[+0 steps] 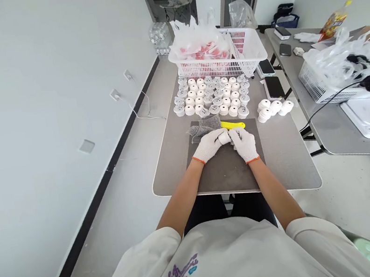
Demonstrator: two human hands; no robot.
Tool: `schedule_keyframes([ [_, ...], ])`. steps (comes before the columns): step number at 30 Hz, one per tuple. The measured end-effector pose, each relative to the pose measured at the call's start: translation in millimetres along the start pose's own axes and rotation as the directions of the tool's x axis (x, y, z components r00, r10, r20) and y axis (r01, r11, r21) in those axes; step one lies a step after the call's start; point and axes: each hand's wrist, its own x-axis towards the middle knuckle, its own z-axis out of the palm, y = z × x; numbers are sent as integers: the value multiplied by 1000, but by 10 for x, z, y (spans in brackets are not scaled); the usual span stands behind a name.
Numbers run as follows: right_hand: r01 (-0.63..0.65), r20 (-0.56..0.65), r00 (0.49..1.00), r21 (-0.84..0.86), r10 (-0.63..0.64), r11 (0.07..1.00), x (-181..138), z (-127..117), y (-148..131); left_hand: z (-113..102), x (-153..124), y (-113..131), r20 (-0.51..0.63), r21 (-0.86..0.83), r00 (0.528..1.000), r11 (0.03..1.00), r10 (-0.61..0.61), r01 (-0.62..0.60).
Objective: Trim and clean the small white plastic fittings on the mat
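Note:
In the head view a small white cylindrical part (224,138) is held up over the dark mat (224,174). My left hand (211,143), in a white knit glove with an orange cuff, is closed around its left side. My right hand (243,143), gloved the same way, has its fingers pinched together at the part's right end; anything else in them is too small to make out. Just beyond my hands lie a grey cloth (204,127) and a yellow-handled tool (233,124), whose far end is hidden.
Rows of white round parts (213,96) cover the table's far half, with more (274,108) lying at the right. Behind them stands a white basket (248,47) with plastic bags. A side table at right holds another basket (314,84) and a white scale (369,117).

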Motion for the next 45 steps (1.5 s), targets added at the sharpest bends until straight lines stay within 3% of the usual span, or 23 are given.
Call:
schedule_keyframes([
  [24, -24, 14, 1000, 85, 23, 996, -2, 14, 20, 26, -31, -72, -27, 0, 999, 999, 42, -42],
  [45, -1, -9, 1000, 41, 1, 999, -13, 12, 47, 26, -37, -55, -36, 6, 999, 999, 39, -39],
])
